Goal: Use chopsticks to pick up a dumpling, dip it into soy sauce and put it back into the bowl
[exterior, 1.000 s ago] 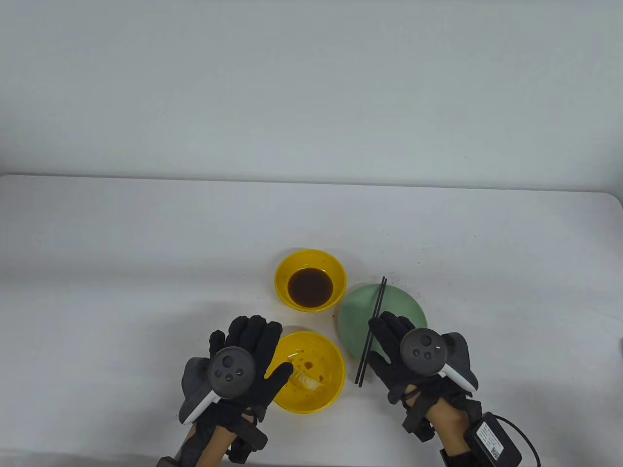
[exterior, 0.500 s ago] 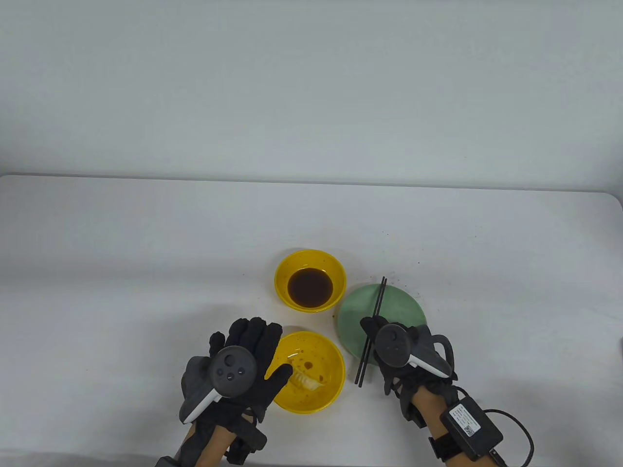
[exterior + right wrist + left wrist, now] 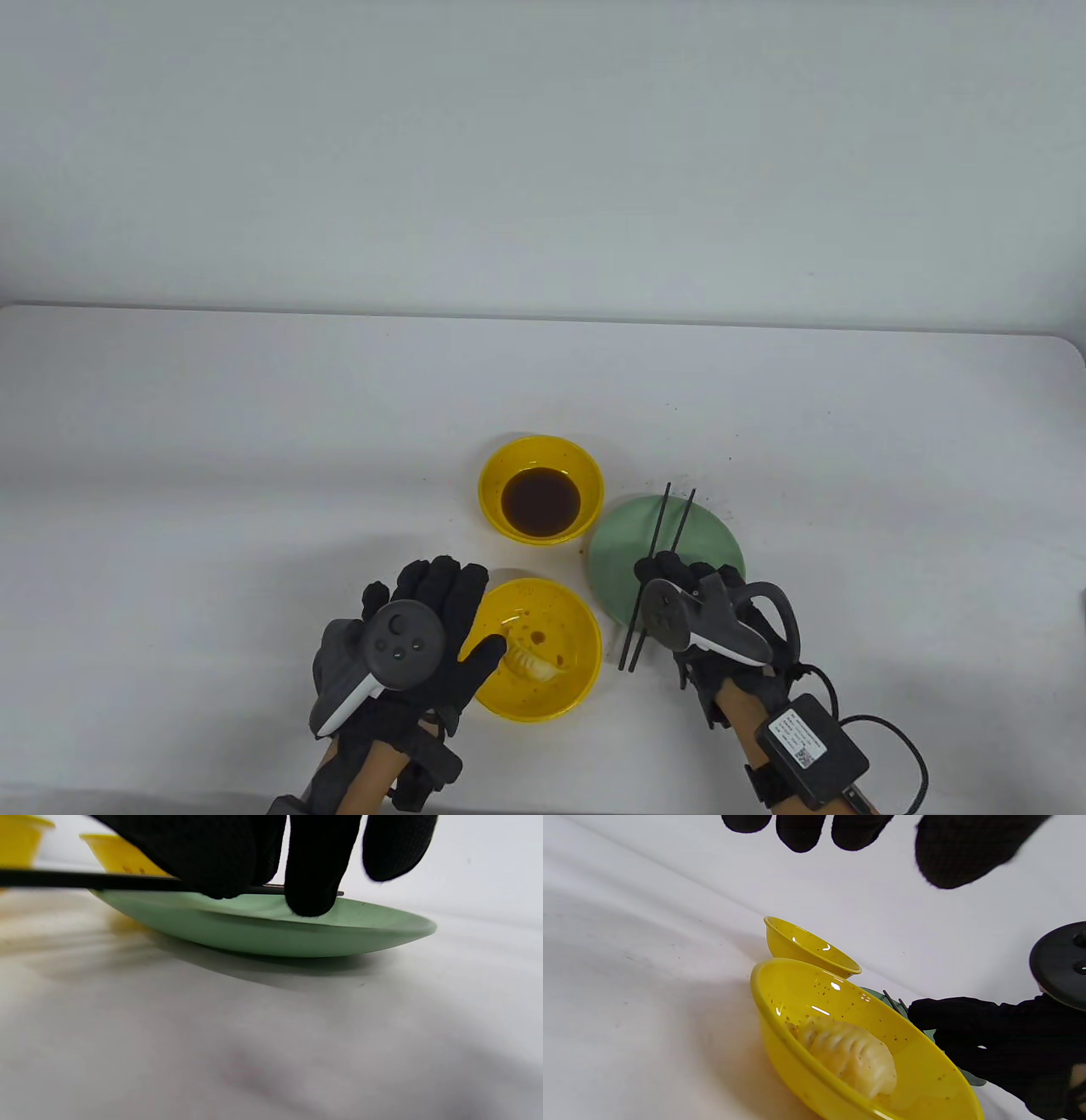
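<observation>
Right hand (image 3: pixel 691 607): fingers curled down onto the chopsticks (image 3: pixel 657 556), which lie across the green plate (image 3: pixel 721 535); in the right wrist view the fingertips (image 3: pixel 312 899) press the sticks against the plate's rim; the grip appears to be closing on them, though whether they are lifted clear cannot be told. Beyond the fingers the two tips have splayed apart; behind the hand the butt ends overhang the plate toward the table edge.

Left hand (image 3: pixel 416 645): fingers straight and relaxed, holding nothing, thumb at the rim of the near yellow bowl (image 3: pixel 577 679), steadying it at most.

Dumpling (image 3: pixel 848 1056): lies inside that bowl, on the side nearest the left thumb, well apart from the right hand's grip; pale, pleated along its ridge, glossy and wet, with dark sauce specks around it.

Handling, as judged: light, soft, slippery skin, liable to tear or slide if pinched hard; best taken across the plump middle below the pleats, with modest pressure.

Soy sauce (image 3: pixel 540 501): dark pool in the far yellow bowl (image 3: pixel 509 463), beyond the dumpling bowl and left of the chopstick tips; dipping not yet begun.
</observation>
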A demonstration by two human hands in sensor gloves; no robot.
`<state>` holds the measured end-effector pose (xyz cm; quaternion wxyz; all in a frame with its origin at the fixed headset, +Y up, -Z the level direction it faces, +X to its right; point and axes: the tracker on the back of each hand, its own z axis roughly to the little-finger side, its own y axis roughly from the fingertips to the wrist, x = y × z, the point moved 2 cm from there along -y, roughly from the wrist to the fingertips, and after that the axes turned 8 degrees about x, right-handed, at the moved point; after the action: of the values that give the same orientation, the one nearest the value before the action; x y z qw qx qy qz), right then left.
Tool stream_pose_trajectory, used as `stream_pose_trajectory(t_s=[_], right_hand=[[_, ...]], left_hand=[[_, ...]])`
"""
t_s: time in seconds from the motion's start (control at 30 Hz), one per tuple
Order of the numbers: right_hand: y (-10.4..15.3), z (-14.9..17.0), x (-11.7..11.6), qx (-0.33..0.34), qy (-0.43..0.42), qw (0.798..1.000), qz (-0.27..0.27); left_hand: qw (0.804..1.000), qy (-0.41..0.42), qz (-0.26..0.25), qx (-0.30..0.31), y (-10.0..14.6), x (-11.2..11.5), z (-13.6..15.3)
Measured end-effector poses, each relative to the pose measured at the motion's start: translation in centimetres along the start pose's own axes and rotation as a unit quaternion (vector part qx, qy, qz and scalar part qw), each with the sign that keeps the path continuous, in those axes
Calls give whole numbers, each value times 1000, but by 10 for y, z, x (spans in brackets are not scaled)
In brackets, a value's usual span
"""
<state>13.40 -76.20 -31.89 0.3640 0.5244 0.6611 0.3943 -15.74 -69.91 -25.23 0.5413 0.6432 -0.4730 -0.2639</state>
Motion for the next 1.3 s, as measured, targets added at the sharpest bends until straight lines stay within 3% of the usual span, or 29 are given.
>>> stream_pose_trajectory(t_s=[0.17,0.57,0.83,0.93,1.1,1.17,1.2,1.23,1.3], right_hand=[[-4,-13,-4,6,74,997,5],[-7,-15,-4,22,73,997,0],[-4,-5,0,10,63,997,54],[3,4,16,4,8,993,114],[25,22,57,23,-150,957,249],[37,31,69,56,-256,918,296],[39,32,71,67,-278,909,303],[45,37,75,82,-333,881,326],[51,44,76,84,-392,852,336]], left_hand=[[1000,-3,3,0,0,0,0],[1000,-6,6,1,-1,1,0],[1000,-5,9,0,-1,1,0],[1000,-4,10,-1,-1,1,0],[1000,-1,10,1,-1,1,1],[1000,0,10,1,-1,1,1],[1000,0,11,0,0,1,1],[1000,0,11,0,0,1,1],[1000,2,11,0,-1,1,1]])
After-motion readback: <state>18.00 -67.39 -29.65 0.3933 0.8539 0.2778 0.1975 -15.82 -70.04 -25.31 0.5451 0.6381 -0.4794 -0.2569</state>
